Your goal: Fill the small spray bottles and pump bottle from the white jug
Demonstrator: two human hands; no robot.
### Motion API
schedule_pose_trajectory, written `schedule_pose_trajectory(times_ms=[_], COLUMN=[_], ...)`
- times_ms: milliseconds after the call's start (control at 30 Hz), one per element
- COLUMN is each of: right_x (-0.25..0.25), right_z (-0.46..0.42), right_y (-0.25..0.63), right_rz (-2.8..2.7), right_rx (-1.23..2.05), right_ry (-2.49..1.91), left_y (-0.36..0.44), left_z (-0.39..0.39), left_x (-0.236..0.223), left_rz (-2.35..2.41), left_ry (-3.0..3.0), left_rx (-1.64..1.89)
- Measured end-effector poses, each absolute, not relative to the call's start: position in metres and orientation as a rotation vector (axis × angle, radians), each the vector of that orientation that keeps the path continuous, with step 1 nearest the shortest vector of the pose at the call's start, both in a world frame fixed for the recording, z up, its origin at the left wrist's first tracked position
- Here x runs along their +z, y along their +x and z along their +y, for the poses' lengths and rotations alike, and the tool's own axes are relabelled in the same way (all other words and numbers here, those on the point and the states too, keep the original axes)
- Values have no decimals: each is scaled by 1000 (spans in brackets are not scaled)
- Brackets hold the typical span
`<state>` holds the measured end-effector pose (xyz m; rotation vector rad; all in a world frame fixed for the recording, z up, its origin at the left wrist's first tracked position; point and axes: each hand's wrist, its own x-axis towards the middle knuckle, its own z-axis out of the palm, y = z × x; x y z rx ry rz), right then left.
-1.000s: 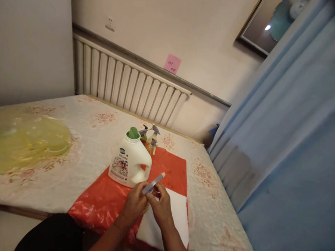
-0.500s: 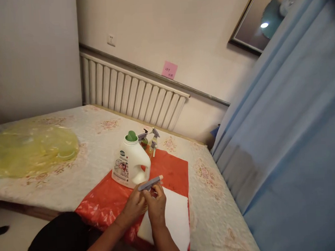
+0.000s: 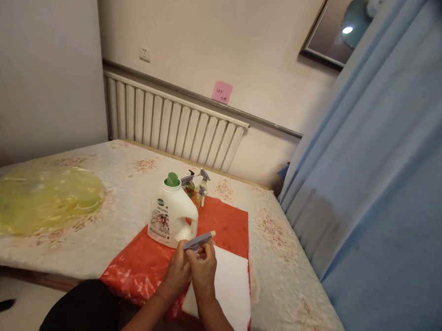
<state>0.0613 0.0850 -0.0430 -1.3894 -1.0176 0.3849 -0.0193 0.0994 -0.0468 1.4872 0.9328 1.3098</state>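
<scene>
Both hands are closed together round a spray bottle, whose grey trigger head [image 3: 199, 240] points to the right with a pale nozzle tip. My left hand [image 3: 179, 267] grips it from the left, below the back of the head. My right hand [image 3: 204, 266] has its fingers bent at the trigger and neck. The hands hide most of the bottle's body. Just behind them a white detergent jug [image 3: 171, 212] stands upright on red plastic sheeting [image 3: 224, 222], a green cap [image 3: 172, 179] sitting in its mouth. Beneath the right forearm lies a white board [image 3: 233, 288].
Several spray bottles [image 3: 200, 189] stand behind the jug. A yellow plastic bag [image 3: 41, 199] is spread at the left on the flowered bed cover [image 3: 126, 190]. A radiator [image 3: 174, 123] lines the wall, and a blue curtain [image 3: 373, 177] hangs at the right.
Very little differs. Both hands have shifted slightly left with the spray bottle still between them, and the view has moved a touch. The jug stays put.
</scene>
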Motion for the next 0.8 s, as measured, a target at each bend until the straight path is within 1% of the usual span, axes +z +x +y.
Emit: schedule_pose_trajectory(times_ms=[167,500,800], right_x=[-34,-44,-32], right_z=[79,90,84], right_y=[69,55,64], right_rz=[-1158,-942,-1039], right_rx=[459,447,506], right_ry=[-1330,-1412,-1390], left_y=[-19,-17,-20], left_z=[98,102,99], left_x=[-47,-58,-57], left_rz=[917,962,980], left_ry=[1482,1476,1553], left_rx=[1322,1361,1317])
